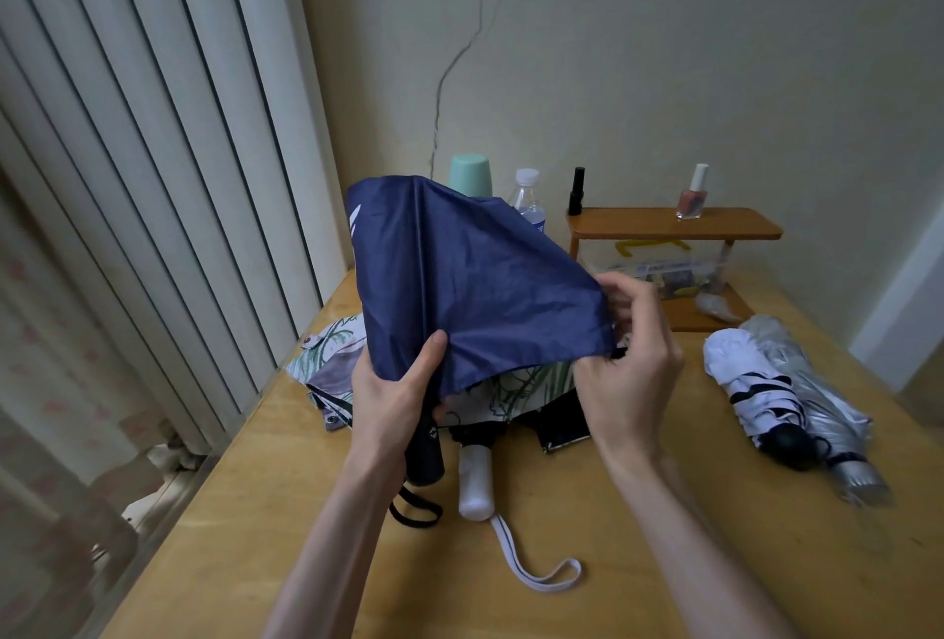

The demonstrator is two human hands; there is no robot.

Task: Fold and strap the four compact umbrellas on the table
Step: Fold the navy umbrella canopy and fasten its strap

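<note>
to fold well, pull each pleat of the navy umbrella flat and wrap them all one way before strapping. the left hand grips its handle, thumb up over the cloth; the fingers of the right hand pinch the canopy edge. the umbrella is held above the bench, over the floral umbrella.

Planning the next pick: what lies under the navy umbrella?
A leaf-print umbrella and a white handle lie on the table. The navy umbrella covers most of the leaf-print cloth.
</note>
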